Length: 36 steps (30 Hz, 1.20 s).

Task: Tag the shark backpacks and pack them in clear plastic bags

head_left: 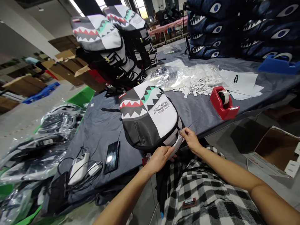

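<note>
A black, grey and white backpack with a shark-teeth print lies on the table, its near edge toward me. Along that edge runs a crumpled, whitish strip, perhaps thin plastic or tissue. My right hand pinches the strip's upper end close to the bag's lower right corner. Lower down, my left hand is closed on the strip's other end, thumb on top and the fingers partly hidden beneath. What lies under the strip cannot be made out.
A red tape dispenser sits to the right, near a pile of white tags and paper sheets. A phone and a cabled white device lie left. Stacked backpacks and blue bags stand behind.
</note>
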{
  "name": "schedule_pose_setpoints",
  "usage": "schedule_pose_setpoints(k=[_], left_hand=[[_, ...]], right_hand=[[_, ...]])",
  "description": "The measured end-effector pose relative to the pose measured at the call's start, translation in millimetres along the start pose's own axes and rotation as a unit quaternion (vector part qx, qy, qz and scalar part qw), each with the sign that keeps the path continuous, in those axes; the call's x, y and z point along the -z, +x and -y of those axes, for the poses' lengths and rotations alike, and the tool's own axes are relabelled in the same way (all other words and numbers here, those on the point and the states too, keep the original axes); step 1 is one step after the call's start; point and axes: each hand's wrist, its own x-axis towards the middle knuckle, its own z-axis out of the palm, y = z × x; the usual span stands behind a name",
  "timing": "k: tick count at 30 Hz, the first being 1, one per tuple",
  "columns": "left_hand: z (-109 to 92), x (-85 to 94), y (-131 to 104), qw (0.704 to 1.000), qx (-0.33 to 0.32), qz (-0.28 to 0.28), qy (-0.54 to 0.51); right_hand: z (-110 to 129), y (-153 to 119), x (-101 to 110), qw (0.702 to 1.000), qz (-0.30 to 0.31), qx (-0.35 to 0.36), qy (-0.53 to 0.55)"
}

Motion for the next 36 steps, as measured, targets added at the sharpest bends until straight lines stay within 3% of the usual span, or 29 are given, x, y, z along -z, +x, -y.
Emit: schedule_pose_setpoints(k=[4, 6, 9, 11, 13, 15, 17, 19, 21, 23, 25, 27, 32, 34, 36], left_hand=[[4, -5.9, -2, 1.0, -0.009, -0.03, -0.002], [4, -9.2, -4, 0.997, -0.021, -0.061, 0.04], [4, -11.9, -8, 0.985, -0.025, -0.101, 0.136], [3, -13.2, -9, 0.974, -0.017, -0.11, 0.198], [3, -15.0, -7, 0.961, -0.01, -0.115, 0.251], [5, -16.8, -4, 0.949, -0.014, -0.123, 0.291], [10, -17.1, -2, 0.935, -0.049, -0.131, 0.325], [21, -13.7, -5, 0.913, -0.137, -0.141, 0.358], [37, -5.4, -15, 0.86, -0.272, -0.163, 0.401], [55, 6.6, -29, 0.783, -0.368, -0.209, 0.455], [72, 19.2, -41, 0.718, -0.384, -0.282, 0.507], [86, 28.9, -46, 0.683, -0.366, -0.339, 0.534], [99, 30.2, -35, 0.673, -0.379, -0.332, 0.541], [89, 20.0, -33, 0.678, -0.378, -0.347, 0.526], [68, 5.1, -35, 0.713, -0.356, -0.37, 0.477]], right_hand=[[-19, 3, -22, 0.996, -0.078, 0.013, -0.046], [-21, 8, -22, 0.992, -0.101, 0.019, -0.073], [-9, 14, 0, 0.981, -0.103, 0.055, -0.154], [8, 11, 21, 0.952, -0.084, 0.155, -0.251], [26, 5, 34, 0.883, 0.018, 0.318, -0.345], [41, 0, 34, 0.773, 0.19, 0.455, -0.399], [50, -1, 25, 0.671, 0.318, 0.502, -0.444], [54, 3, 15, 0.626, 0.361, 0.486, -0.491], [56, 9, 12, 0.615, 0.374, 0.465, -0.515], [56, 13, 14, 0.608, 0.382, 0.465, -0.517], [54, 15, 20, 0.6, 0.373, 0.482, -0.518], [49, 14, 23, 0.591, 0.343, 0.512, -0.52], [36, 13, 21, 0.592, 0.233, 0.587, -0.501], [32, 16, 19, 0.586, 0.212, 0.61, -0.49], [30, 19, 19, 0.579, 0.201, 0.627, -0.481]])
